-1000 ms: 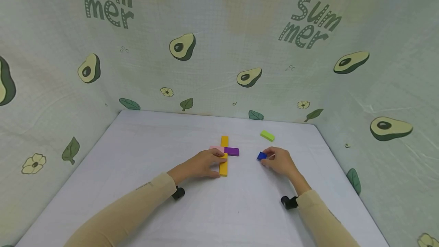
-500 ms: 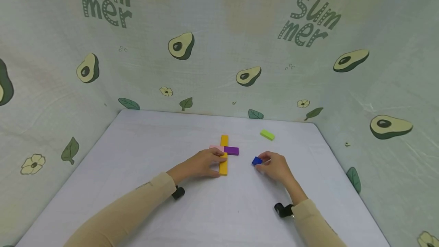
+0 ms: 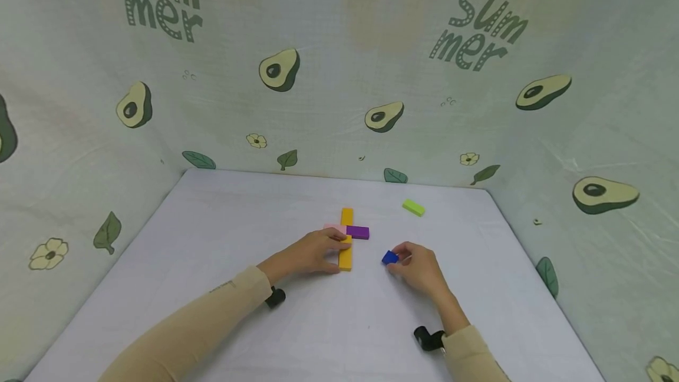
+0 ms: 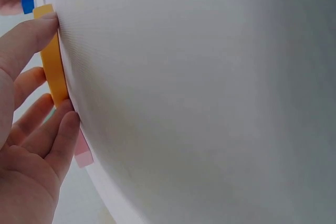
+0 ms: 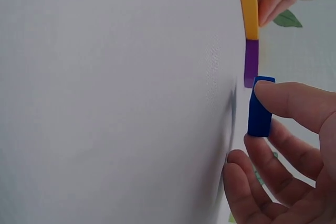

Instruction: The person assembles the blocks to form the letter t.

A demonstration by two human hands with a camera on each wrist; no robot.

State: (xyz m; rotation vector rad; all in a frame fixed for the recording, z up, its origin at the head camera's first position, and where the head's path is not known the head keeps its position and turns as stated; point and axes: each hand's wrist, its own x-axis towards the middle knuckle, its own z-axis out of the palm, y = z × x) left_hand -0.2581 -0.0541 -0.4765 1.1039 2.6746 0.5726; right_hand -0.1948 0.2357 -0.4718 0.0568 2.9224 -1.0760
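Observation:
In the head view my left hand [image 3: 313,252] is on the nearer yellow block [image 3: 345,260]. The left wrist view has the thumb at one end of this block [image 4: 51,59] and fingertips at the other, holding it lengthwise. Beyond it, a pink block [image 4: 83,153], a purple block [image 3: 358,233] and a second yellow block [image 3: 347,216] form a cross shape with it. To the right, my right hand [image 3: 421,269] pinches a small blue block [image 5: 260,111] between thumb and fingers, raised off the white surface. The left fingers partly cover the pink block.
A lime green block [image 3: 414,207] lies at the back right of the white table [image 3: 254,205]. Cloth walls printed with avocados and leaves rise behind and on both sides. Each wrist carries a black camera.
My right hand has brought the blue block left and nearer to me, closer to the yellow block. The left hand has stayed in place on the yellow block.

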